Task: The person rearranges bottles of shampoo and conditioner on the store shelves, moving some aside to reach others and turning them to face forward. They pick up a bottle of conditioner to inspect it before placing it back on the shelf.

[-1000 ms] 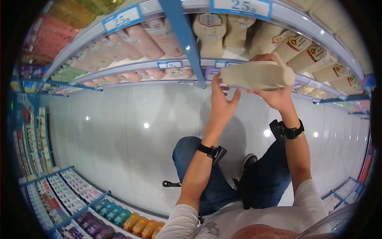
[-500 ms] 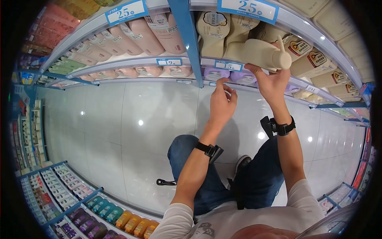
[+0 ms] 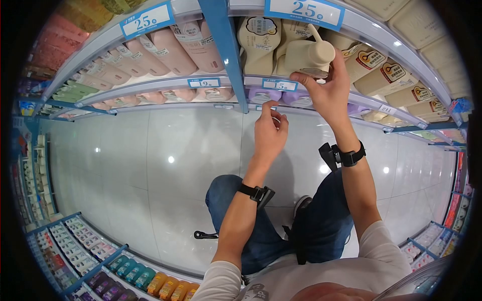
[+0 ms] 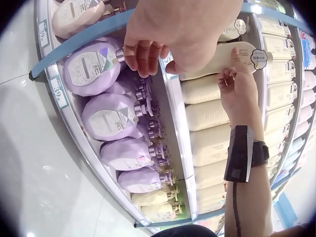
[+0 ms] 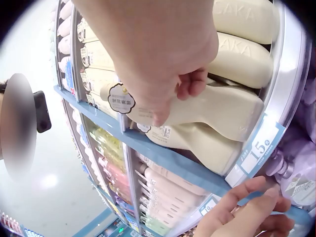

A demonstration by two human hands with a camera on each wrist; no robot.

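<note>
My right hand (image 3: pixel 329 90) grips a cream pump bottle (image 3: pixel 304 54) near its pump end, thumb on one side and fingers on the other. The bottle lies in the shelf row beside another cream bottle (image 3: pixel 258 42) with a dark-edged label. Seen from the right wrist, the held bottle (image 5: pixel 222 108) rests on its side among similar ones, its base toward the shelf's front edge. My left hand (image 3: pixel 270 133) hangs in front of the lower shelf with loosely bent fingers and holds nothing. Purple pump bottles (image 4: pixel 94 69) stand close by it in the left wrist view.
A blue upright post (image 3: pixel 218 42) divides the cream bottles from pink bottles (image 3: pixel 163 50) on the left. Price tags (image 3: pixel 304 12) line the shelf edges. Behind me runs a low shelf with teal and orange bottles (image 3: pixel 165 286). A black strap (image 3: pixel 205 235) lies on the tiled floor.
The left hand has come off the cream bottle and drawn back slightly. With the right hand, the bottle has moved from in front of the shelf into the row of cream bottles.
</note>
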